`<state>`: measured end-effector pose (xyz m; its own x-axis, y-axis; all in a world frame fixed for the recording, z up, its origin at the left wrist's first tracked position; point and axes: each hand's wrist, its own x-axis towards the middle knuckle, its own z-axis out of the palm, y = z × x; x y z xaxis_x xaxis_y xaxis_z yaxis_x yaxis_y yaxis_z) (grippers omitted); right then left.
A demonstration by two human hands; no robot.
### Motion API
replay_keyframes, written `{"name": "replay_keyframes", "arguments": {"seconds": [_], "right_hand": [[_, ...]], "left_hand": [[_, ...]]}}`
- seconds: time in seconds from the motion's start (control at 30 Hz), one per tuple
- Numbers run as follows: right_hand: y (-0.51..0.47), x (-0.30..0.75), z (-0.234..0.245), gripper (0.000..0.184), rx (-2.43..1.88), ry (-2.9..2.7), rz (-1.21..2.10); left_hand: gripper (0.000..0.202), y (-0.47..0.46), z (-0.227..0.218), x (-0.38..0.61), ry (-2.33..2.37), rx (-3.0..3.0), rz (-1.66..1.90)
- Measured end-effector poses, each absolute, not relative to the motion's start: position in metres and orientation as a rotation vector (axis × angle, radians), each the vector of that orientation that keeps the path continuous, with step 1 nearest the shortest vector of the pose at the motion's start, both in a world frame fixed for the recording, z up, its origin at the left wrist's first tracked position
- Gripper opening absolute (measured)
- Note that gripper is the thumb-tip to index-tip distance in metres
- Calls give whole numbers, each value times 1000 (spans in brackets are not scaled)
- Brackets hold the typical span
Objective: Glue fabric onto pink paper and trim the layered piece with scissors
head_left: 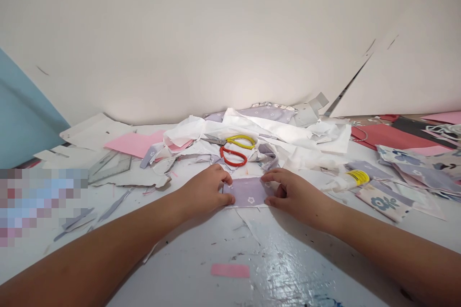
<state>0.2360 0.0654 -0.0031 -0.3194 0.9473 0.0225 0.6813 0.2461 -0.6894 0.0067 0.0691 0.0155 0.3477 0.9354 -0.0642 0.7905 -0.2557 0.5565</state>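
Note:
A small lavender rectangle of fabric with white flower prints lies flat on the table in front of me. My left hand grips its left end, thumb at the near corner and fingers at the far one. At the right end, my right hand holds it the same way, fingers curled. Just beyond the piece, scissors with one yellow and one red handle rest on a heap of white scraps. Closer to me is a pink strip.
Left of the heap lie pink paper and a clear set square. To the right are a glue bottle with a yellow label, several patterned fabric pieces and red sheets. A pale wall rises behind the table.

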Motion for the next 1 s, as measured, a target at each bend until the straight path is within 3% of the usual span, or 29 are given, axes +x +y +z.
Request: {"name": "replay_keyframes", "arguments": {"seconds": [1.0], "right_hand": [[65, 237, -5, 30, -1483, -2231, 685]], "left_hand": [[37, 70, 16, 5, 1522, 2277, 285]]}}
